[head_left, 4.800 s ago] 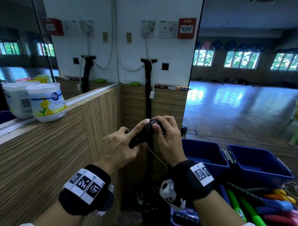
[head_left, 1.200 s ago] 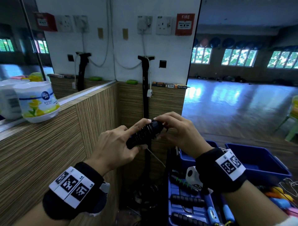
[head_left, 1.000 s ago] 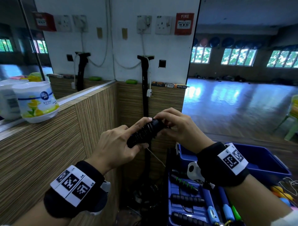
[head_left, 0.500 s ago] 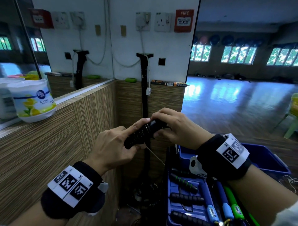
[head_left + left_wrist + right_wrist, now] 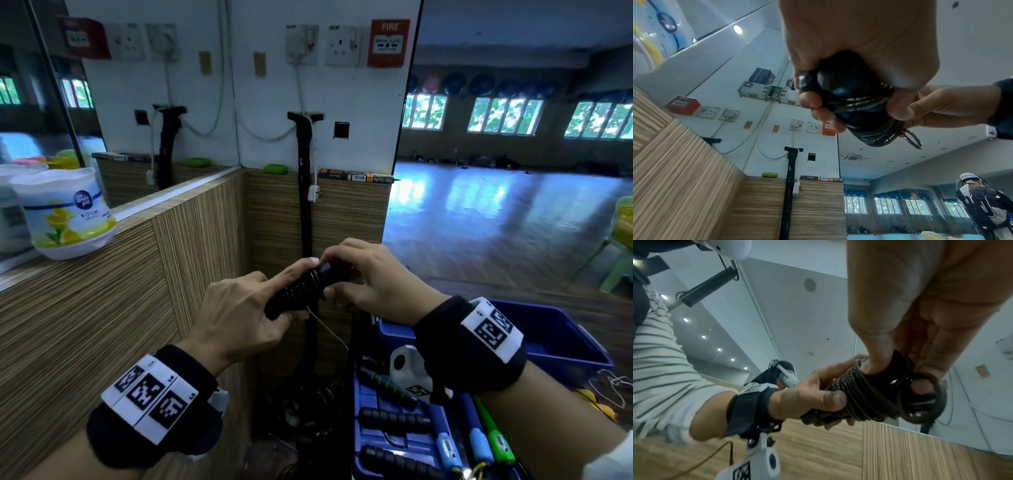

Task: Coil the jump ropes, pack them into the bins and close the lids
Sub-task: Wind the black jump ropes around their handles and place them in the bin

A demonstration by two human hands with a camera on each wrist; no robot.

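**Black jump rope wound tight between my hands**

The jump rope is a black bundle: two ribbed handles laid side by side, with dark glossy cord wrapped round them in close turns and one small loop sticking out at the far end. I hold it at chest height in front of the wood-panelled corner, above the open blue bin. My left hand is curled round the near end, forefinger laid along the top. My right hand pinches the far end, thumb pressed on the coils.

On the ledge to my left stands a white tub reading "ROOM". The red box on the wall says "FIRE" and "BREAK GLASS".
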